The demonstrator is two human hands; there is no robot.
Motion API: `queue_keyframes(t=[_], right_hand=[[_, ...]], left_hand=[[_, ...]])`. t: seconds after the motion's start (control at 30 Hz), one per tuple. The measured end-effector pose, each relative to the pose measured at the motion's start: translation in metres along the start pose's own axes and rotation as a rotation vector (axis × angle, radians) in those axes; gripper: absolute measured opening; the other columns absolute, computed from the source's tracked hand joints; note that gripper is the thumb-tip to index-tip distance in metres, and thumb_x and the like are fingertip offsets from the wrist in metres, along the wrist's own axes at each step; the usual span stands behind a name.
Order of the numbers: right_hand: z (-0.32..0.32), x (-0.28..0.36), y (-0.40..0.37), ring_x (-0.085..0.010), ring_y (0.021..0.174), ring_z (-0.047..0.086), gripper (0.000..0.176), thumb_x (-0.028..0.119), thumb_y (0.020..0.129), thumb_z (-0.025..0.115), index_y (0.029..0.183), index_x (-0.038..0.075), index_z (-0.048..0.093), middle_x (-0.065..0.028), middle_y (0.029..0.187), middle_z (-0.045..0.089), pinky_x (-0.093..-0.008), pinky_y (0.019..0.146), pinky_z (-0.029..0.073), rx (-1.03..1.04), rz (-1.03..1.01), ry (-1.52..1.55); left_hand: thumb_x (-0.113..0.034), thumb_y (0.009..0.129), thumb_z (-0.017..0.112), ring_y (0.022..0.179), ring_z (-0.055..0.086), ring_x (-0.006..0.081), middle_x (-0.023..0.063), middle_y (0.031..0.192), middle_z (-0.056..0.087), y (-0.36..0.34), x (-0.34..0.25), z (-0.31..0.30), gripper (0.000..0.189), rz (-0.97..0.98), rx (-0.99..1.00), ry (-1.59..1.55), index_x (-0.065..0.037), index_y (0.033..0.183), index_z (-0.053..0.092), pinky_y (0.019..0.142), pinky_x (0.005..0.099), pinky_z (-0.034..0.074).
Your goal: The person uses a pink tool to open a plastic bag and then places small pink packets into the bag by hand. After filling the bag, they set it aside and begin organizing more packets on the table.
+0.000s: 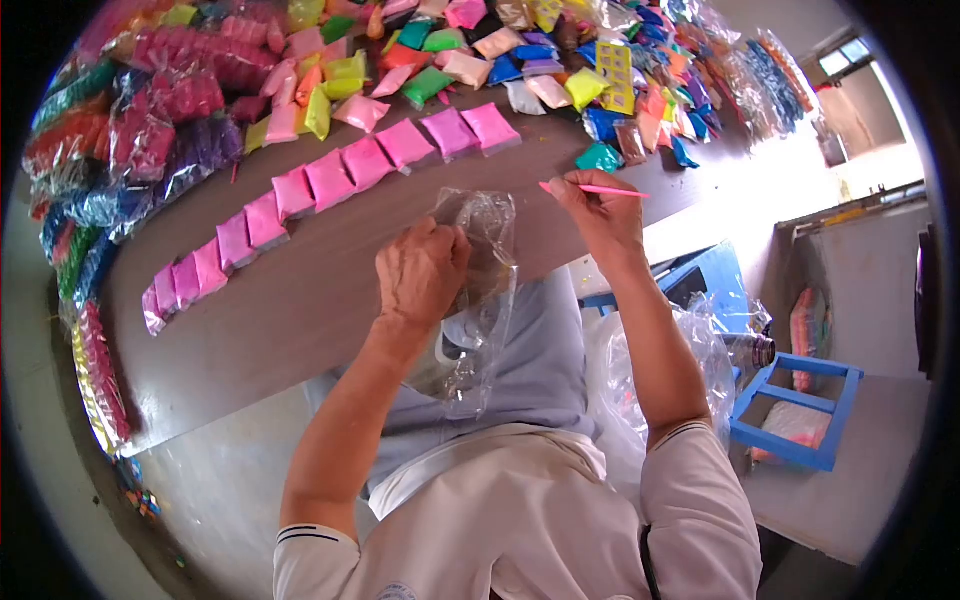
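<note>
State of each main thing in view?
Left hand: closed on clear bag
Right hand: pinching pink stick
Clear bag: creased, hanging past table edge; open or sealed unclear
Pink stick: held, roughly level in view
Pink packets: filled, lying in a curved row on table

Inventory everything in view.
Flat brown table: one, brown, ahead
Clear plastic bag: one, transparent, table's near edge
Thin pink stick: one, pink, above table
Flat square plastic packets: about twelve, pink, table row
Small plastic packets: many, multicoloured, far side
Bundled plastic packs: many, multicoloured, mostly left
Flat rectangular sheet: one, yellow, far side
Clear plastic sack: one, transparent, right
Blue furniture frames: count unclear, blue, right
Left hand: one, gripping bag
Right hand: one, pinching stick
</note>
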State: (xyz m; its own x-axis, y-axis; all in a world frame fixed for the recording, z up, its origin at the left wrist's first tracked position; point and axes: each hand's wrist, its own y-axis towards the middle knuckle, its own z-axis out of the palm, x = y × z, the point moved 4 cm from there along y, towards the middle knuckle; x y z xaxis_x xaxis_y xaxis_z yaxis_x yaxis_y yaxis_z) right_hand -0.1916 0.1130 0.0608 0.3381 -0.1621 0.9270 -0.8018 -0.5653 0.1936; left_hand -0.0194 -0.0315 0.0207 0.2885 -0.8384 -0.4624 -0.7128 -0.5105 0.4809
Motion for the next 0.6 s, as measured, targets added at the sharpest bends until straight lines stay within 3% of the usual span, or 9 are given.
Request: queue_keyframes(t=[0.07,0.13,0.27,0.33,0.37,0.43,0.47,0.6], right_hand=[[-0.010,-0.006,-0.012,-0.0041,0.068,0.053,0.019,0.020,0.091,0.077,0.093,0.001,0.072,0.0008,0.075,0.064,-0.0214,0.058,0.043,0.006,0.085,-0.024],[-0.007,-0.009,-0.026,-0.0035,0.069,0.054,0.020,0.020,0.090,0.078,0.094,0.001,0.071,0.0011,0.075,0.065,-0.0210,0.059,0.043,0.123,-0.014,-0.033],[0.005,-0.004,-0.054,-0.0054,0.074,0.057,0.020,0.018,0.087,0.080,0.092,0.002,0.070,-0.0013,0.083,0.066,-0.0226,0.062,0.045,0.196,-0.002,-0.031],[0.014,0.009,-0.067,-0.0123,0.079,0.062,0.017,0.012,0.083,0.082,0.089,0.004,0.069,-0.0054,0.092,0.065,-0.0264,0.065,0.049,0.187,-0.275,0.002],[0.016,0.010,-0.072,-0.0123,0.079,0.062,0.017,0.012,0.083,0.082,0.089,0.004,0.069,-0.0054,0.092,0.065,-0.0264,0.065,0.049,0.181,-0.275,0.007],[0.025,0.017,-0.089,-0.0217,0.084,0.064,0.016,0.005,0.080,0.081,0.086,0.005,0.066,-0.0084,0.098,0.062,-0.0305,0.069,0.052,0.256,-0.433,-0.133],[0.030,0.021,-0.097,-0.0274,0.080,0.064,0.017,0.003,0.078,0.080,0.086,0.006,0.065,-0.0093,0.103,0.063,-0.0337,0.068,0.053,0.276,-0.441,-0.071],[0.048,0.031,-0.121,-0.0276,0.082,0.069,0.015,0.005,0.078,0.080,0.084,0.005,0.067,-0.0130,0.121,0.066,-0.0372,0.066,0.056,0.460,-0.449,-0.095]], left_hand=[[-0.020,0.086,0.069,0.064,0.064,0.0331,0.0092,0.072,0.060,0.000,-0.001,0.001,0.030,0.021,0.000,0.012,-0.005,0.063,0.059,0.055,0.0458,0.050],[-0.021,0.087,0.069,0.064,0.063,0.0330,0.0092,0.072,0.059,-0.001,0.002,0.004,0.030,0.027,-0.011,0.057,-0.006,0.063,0.058,0.055,0.0456,0.050],[-0.019,0.085,0.070,0.064,0.064,0.0308,0.0094,0.070,0.059,-0.001,0.001,0.005,0.028,0.067,0.006,0.085,-0.007,0.062,0.059,0.056,0.0434,0.052],[-0.018,0.085,0.071,0.063,0.064,0.0305,0.0090,0.069,0.058,-0.001,0.001,0.005,0.028,0.084,-0.019,0.103,-0.008,0.062,0.058,0.055,0.0429,0.052],[-0.018,0.085,0.071,0.063,0.064,0.0305,0.0090,0.069,0.058,0.000,0.001,0.004,0.028,0.090,-0.016,0.108,-0.008,0.062,0.058,0.055,0.0429,0.052],[-0.018,0.086,0.070,0.063,0.063,0.0307,0.0091,0.069,0.058,-0.001,0.000,0.003,0.028,0.083,0.004,0.112,-0.008,0.062,0.058,0.054,0.0431,0.051],[-0.018,0.086,0.070,0.063,0.063,0.0307,0.0091,0.069,0.058,0.000,0.001,0.003,0.028,0.086,0.007,0.117,-0.008,0.062,0.058,0.054,0.0431,0.051],[-0.019,0.087,0.070,0.062,0.063,0.0313,0.0086,0.070,0.058,-0.001,0.002,0.003,0.030,0.084,0.015,0.112,-0.008,0.062,0.057,0.053,0.0440,0.049]])
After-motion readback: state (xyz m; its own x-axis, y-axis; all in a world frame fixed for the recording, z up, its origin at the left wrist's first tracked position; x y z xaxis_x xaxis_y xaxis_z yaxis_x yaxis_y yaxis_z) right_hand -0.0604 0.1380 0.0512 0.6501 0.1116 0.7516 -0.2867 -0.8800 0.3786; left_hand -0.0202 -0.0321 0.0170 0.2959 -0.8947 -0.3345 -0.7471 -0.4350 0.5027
